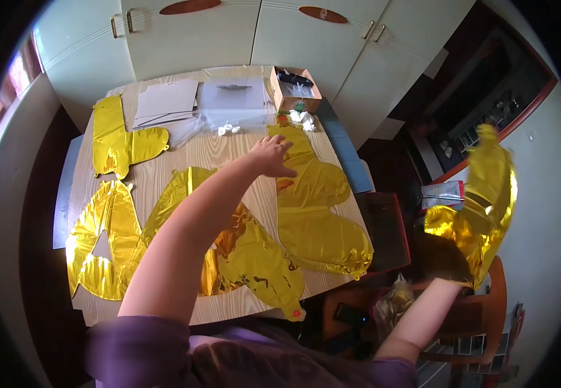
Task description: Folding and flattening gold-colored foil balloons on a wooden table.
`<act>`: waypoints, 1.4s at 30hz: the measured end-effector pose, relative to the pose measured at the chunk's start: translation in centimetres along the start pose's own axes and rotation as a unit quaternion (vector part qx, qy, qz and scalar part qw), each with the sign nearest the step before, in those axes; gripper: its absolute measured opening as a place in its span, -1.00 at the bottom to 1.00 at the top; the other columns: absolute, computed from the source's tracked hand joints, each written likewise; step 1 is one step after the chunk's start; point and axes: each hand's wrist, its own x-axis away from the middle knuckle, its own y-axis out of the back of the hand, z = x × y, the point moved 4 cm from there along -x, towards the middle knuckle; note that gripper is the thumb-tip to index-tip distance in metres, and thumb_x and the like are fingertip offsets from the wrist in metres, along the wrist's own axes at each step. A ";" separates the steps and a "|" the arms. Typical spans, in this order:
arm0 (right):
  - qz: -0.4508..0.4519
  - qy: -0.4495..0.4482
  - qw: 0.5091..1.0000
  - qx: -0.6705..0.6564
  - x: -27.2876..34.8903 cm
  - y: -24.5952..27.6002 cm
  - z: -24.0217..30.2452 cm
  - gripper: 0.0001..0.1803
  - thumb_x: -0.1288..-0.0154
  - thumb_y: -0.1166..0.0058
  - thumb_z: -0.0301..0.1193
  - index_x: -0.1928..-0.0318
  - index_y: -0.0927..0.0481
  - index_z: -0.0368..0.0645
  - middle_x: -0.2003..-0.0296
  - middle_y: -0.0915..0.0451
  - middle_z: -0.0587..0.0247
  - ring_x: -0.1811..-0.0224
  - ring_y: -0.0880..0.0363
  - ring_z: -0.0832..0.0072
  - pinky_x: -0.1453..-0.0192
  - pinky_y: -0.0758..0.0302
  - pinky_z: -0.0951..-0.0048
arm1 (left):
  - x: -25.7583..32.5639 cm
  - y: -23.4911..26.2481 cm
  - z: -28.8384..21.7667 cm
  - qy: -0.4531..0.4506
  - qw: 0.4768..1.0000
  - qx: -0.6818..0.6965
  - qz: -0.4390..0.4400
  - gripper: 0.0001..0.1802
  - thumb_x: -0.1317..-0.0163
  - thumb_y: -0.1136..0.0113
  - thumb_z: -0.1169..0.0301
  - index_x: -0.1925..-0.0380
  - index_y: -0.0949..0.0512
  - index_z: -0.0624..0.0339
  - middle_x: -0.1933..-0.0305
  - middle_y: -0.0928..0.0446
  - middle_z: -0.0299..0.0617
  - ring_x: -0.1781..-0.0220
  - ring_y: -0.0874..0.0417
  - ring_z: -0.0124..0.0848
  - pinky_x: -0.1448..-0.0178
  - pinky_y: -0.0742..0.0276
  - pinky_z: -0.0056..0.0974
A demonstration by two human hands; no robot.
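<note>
My left hand [273,157] reaches across the table, its fingers spread, above the edge of a flat gold foil balloon [316,213] shaped like a B. Off to the right, my right forearm [416,326] is stretched out past the table's side. A crumpled gold foil balloon [487,187] stands up from that hand, away from the table and slightly smeared by motion. The foil and shadow hide most of my right fingers. Under my left arm lies another gold foil balloon [254,258], partly covered by it.
An L-shaped gold balloon [109,139] and an A-shaped one [103,242] lie on the table's left. Grey cards [167,102], clear plastic sheets [232,97], white crumpled bits [229,129] and a small box [295,97] sit farther back. A wooden chair [497,310] stands right.
</note>
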 end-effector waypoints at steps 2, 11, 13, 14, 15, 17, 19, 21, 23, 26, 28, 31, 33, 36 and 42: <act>0.099 -0.025 0.993 0.059 1.2 -4.7 -1.7 -0.67 -0.54 0.08 -0.30 -0.15 -0.53 -0.22 -0.18 -0.57 0.12 -0.24 -0.52 0.22 -0.32 -0.45 0.10 | 2.2 0.8 -0.7 -0.037 0.984 0.136 -0.106 0.05 -0.14 -0.27 -0.29 -0.48 -0.23 0.13 -0.49 -0.26 0.07 -0.53 -0.24 0.00 -0.56 -0.21 0.02; 0.583 0.180 0.768 0.194 19.9 -26.2 -9.0 -0.78 -0.51 -0.02 -0.44 0.03 -0.64 -0.31 0.01 -0.64 0.16 -0.01 -0.60 0.44 -0.20 -0.44 0.47 | 19.8 9.3 -8.2 -0.131 0.686 0.715 0.015 -0.34 -0.39 -0.24 0.11 -0.34 -0.37 0.28 -0.32 -0.48 -0.05 -0.32 -0.52 -0.29 -0.31 -0.45 -0.12; 0.552 -0.109 0.822 0.091 20.1 -26.4 -11.2 -0.76 -0.54 -0.01 -0.40 0.03 -0.70 -0.26 -0.02 -0.64 0.25 -0.03 -0.57 0.56 -0.14 -0.47 0.49 | 21.9 9.5 -6.4 -0.031 0.719 0.693 -0.039 -0.54 -0.40 -0.21 0.35 -0.23 -0.47 0.32 -0.18 -0.58 -0.08 -0.20 -0.59 -0.38 -0.28 -0.48 -0.21; 0.515 -0.146 0.843 0.052 19.7 -26.3 -12.3 -0.75 -0.53 -0.04 -0.37 0.00 -0.69 -0.25 -0.02 -0.63 0.27 -0.03 -0.57 0.56 -0.15 -0.45 0.51 | 22.7 9.4 -5.5 0.020 0.699 0.714 -0.037 -0.58 -0.40 -0.20 0.39 -0.20 -0.50 0.33 -0.15 -0.61 -0.09 -0.18 -0.60 -0.39 -0.28 -0.48 -0.22; 0.479 -0.185 0.858 0.012 19.4 -26.6 -13.2 -0.73 -0.53 -0.07 -0.33 -0.02 -0.69 -0.25 -0.02 -0.63 0.28 -0.04 -0.56 0.57 -0.16 -0.43 0.54 | 23.8 9.3 -4.5 0.073 0.675 0.733 -0.040 -0.62 -0.40 -0.18 0.42 -0.17 -0.52 0.34 -0.11 -0.63 -0.10 -0.16 -0.60 -0.41 -0.27 -0.48 -0.22; 0.465 -0.277 0.839 0.050 19.5 -26.6 -14.1 -0.59 -0.42 -0.23 -0.22 -0.11 -0.63 -0.24 0.00 -0.65 0.29 -0.11 -0.55 0.56 -0.24 -0.37 0.58 | 25.3 9.9 -3.3 0.051 0.709 0.701 -0.049 -0.66 -0.40 -0.15 0.48 -0.13 -0.55 0.36 -0.09 -0.64 -0.13 -0.15 -0.60 -0.44 -0.26 -0.48 -0.25; 0.497 -0.350 0.792 0.061 21.0 -27.1 -13.9 -0.51 -0.32 -0.34 -0.22 -0.13 -0.61 -0.26 0.04 -0.67 0.31 -0.12 -0.56 0.53 -0.27 -0.38 0.55 | 26.7 10.4 -3.1 -0.005 0.741 0.671 -0.024 -0.63 -0.39 -0.15 0.48 -0.16 -0.53 0.36 -0.11 -0.63 -0.14 -0.14 -0.60 -0.43 -0.25 -0.48 -0.25; 0.530 -0.364 0.765 0.045 22.2 -28.3 -12.5 -0.49 -0.24 -0.42 -0.26 -0.11 -0.61 -0.28 0.06 -0.69 0.30 -0.09 -0.60 0.51 -0.23 -0.44 0.51 | 27.9 10.4 -3.5 -0.012 0.756 0.654 0.023 -0.59 -0.36 -0.17 0.51 -0.20 -0.50 0.33 -0.10 -0.61 -0.19 -0.12 -0.58 -0.45 -0.21 -0.48 -0.28; 0.577 -0.351 0.737 0.028 22.6 -30.4 -11.6 -0.52 -0.23 -0.43 -0.33 -0.09 -0.62 -0.28 0.06 -0.70 0.27 -0.01 -0.64 0.51 -0.17 -0.51 0.49 | 29.1 10.0 -3.4 -0.016 0.771 0.635 0.050 -0.57 -0.34 -0.19 0.52 -0.21 -0.50 0.33 -0.10 -0.60 -0.20 -0.12 -0.56 -0.46 -0.20 -0.46 -0.30; 0.544 -0.276 0.793 0.001 21.3 -32.4 -10.3 -0.67 -0.33 -0.32 -0.42 -0.05 -0.63 -0.30 0.10 -0.74 0.24 0.14 -0.70 0.56 -0.05 -0.58 0.50 | 32.2 7.6 -3.4 0.010 0.754 0.655 0.054 -0.76 -0.36 -0.22 0.49 0.00 -0.60 0.29 0.17 -0.64 -0.35 0.19 -0.58 -0.57 0.13 -0.53 -0.40; 0.524 -0.239 0.818 -0.010 20.0 -33.7 -9.6 -0.72 -0.38 -0.27 -0.43 -0.02 -0.64 -0.31 0.13 -0.74 0.24 0.17 -0.70 0.57 -0.01 -0.60 0.50 | 34.8 4.4 -4.0 0.019 0.762 0.646 0.040 -0.83 -0.37 -0.25 0.44 0.10 -0.64 0.27 0.29 -0.64 -0.41 0.30 -0.53 -0.64 0.21 -0.50 -0.44; 0.501 -0.254 0.826 0.032 20.1 -34.6 -14.1 -0.80 -0.40 -0.24 -0.43 0.07 -0.68 -0.30 0.22 -0.75 0.24 0.29 -0.68 0.55 0.14 -0.62 0.47 | 37.9 1.6 -5.3 0.102 0.736 0.668 0.044 -0.82 -0.38 -0.25 0.40 0.13 -0.66 0.27 0.33 -0.63 -0.45 0.34 -0.49 -0.70 0.26 -0.47 -0.46; 0.494 -0.266 0.817 0.135 20.1 -33.2 -21.4 -0.82 -0.38 -0.25 -0.43 0.12 -0.69 -0.30 0.25 -0.74 0.24 0.35 -0.67 0.54 0.19 -0.61 0.48 | 38.8 -0.9 -4.6 0.128 0.731 0.670 0.007 -0.76 -0.35 -0.31 0.34 0.10 -0.65 0.27 0.35 -0.64 -0.36 0.33 -0.52 -0.64 0.22 -0.52 -0.37; 0.485 -0.229 0.806 0.252 22.9 -30.4 -32.1 -0.85 -0.32 -0.30 -0.43 0.26 -0.66 -0.29 0.32 -0.73 0.24 0.41 -0.62 0.56 0.28 -0.56 0.45 | 39.9 0.1 -2.8 0.204 0.867 0.454 0.017 -0.60 -0.28 -0.40 0.19 0.08 -0.63 0.29 0.35 -0.68 -0.19 0.31 -0.64 -0.51 0.19 -0.58 -0.32; 0.516 -0.037 0.759 0.395 27.4 -31.6 -35.7 -0.67 -0.19 -0.42 -0.22 0.32 -0.65 -0.25 0.40 -0.67 0.11 0.39 -0.63 0.38 0.24 -0.51 0.31 | 42.9 2.9 1.1 0.170 0.983 0.014 -0.066 -0.47 -0.17 -0.39 -0.02 0.09 -0.62 0.19 0.07 -0.65 -0.01 -0.04 -0.64 -0.04 -0.12 -0.53 0.02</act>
